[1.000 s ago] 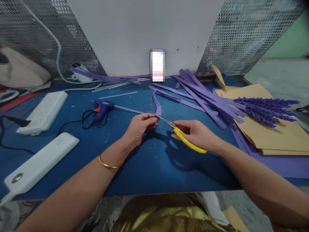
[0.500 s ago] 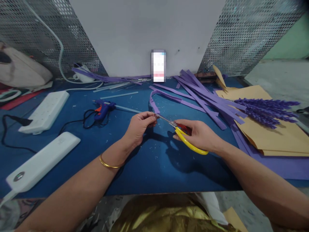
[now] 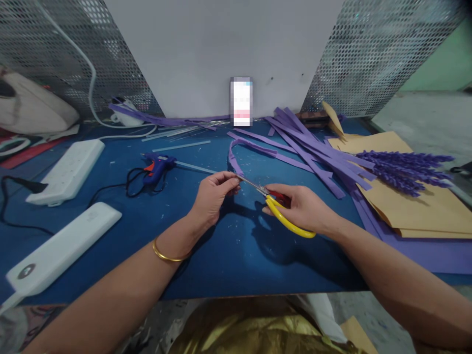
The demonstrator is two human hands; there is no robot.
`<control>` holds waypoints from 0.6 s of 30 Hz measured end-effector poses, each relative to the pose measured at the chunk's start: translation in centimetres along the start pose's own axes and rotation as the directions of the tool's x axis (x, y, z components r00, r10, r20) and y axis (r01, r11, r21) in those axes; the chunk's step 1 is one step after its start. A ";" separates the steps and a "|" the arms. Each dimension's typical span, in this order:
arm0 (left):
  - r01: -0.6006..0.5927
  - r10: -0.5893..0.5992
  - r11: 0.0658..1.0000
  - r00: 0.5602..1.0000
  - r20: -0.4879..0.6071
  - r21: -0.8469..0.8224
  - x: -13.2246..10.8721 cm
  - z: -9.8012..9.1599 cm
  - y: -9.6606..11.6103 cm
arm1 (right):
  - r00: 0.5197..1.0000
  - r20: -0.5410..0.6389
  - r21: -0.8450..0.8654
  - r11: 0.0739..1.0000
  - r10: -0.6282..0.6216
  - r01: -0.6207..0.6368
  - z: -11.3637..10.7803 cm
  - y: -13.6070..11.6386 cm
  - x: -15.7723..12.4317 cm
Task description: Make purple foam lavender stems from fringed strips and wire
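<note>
Mid-frame, the purple strip [image 3: 235, 158] is pinched by the left hand [image 3: 236, 181], and the scissors [image 3: 291, 220] are gripped in the right hand [image 3: 300, 206]. Fingertips [image 3: 233, 182] could be nicked by a slip, the blades [image 3: 252, 184] being held so near.

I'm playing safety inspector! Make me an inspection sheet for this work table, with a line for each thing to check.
Surface: blue tabletop, sprinkled with small pale bits.
Job's things: scissors with yellow and red handles, blades reaching the end of a purple strip.
Clutter: glue gun, loose purple strips, purple flowers on tan sheets.
Hands: left hand pinches the purple strip's end; right hand grips the scissors.
Cables: black cord loops beside the glue gun; white cable rises at the back left, beyond a white power strip.
Surroundings: pale board behind a lit screen, mesh panels either side.
</note>
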State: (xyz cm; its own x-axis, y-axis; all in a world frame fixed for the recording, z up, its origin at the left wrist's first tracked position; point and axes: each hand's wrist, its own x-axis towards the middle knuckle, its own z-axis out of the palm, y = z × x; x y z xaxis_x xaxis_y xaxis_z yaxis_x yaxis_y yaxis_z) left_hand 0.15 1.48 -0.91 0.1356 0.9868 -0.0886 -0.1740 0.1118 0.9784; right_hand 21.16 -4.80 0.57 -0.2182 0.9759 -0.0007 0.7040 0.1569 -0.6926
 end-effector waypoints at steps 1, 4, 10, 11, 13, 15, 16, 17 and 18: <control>0.004 -0.004 1.000 1.000 -0.002 -0.003 0.0 0.0 0.0 | 1.000 0.000 0.014 1.000 -0.004 0.004 0.1 0.0 0.0; 0.019 -0.019 1.000 1.000 -0.003 -0.007 -0.1 0.0 0.0 | 1.000 0.006 0.058 0.998 -0.011 0.011 0.2 0.1 0.0; 0.008 -0.008 1.000 1.000 0.011 -0.023 -0.1 0.0 0.0 | 1.000 0.019 0.133 0.991 -0.020 0.017 0.0 0.0 -0.1; 0.007 -0.007 1.000 1.000 0.013 -0.026 -0.1 0.0 0.0 | 1.000 0.017 0.139 0.990 -0.019 0.017 0.0 0.0 -0.1; 0.006 -0.006 1.000 1.000 0.017 -0.031 -0.1 0.0 0.0 | 1.000 0.014 0.151 0.988 -0.016 0.014 0.0 0.0 -0.1; 0.010 -0.009 0.999 1.000 0.015 -0.037 -0.1 0.1 0.1 | 1.000 0.025 0.176 0.984 -0.014 0.010 0.0 0.0 0.0; 0.016 -0.015 0.999 1.000 0.011 -0.040 -0.1 0.1 0.1 | 0.999 0.036 0.196 0.981 -0.016 0.008 0.0 0.0 0.0; 0.026 -0.025 0.999 1.000 0.009 -0.042 0.0 0.1 0.1 | 0.998 0.054 0.220 0.975 -0.019 0.007 0.0 0.0 0.1; 0.038 -0.038 0.998 0.999 0.008 -0.041 0.0 0.1 0.2 | 0.997 0.076 0.249 0.968 -0.024 0.005 0.0 0.0 0.2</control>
State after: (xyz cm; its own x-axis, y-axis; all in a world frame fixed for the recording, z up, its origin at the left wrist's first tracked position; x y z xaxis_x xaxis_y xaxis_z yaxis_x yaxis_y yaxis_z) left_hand 0.18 1.45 -0.74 0.1495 0.9809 -0.1243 -0.2081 0.1541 0.9659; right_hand 21.16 -4.62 0.58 -0.2858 0.9575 -0.0387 0.5124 0.1186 -0.8505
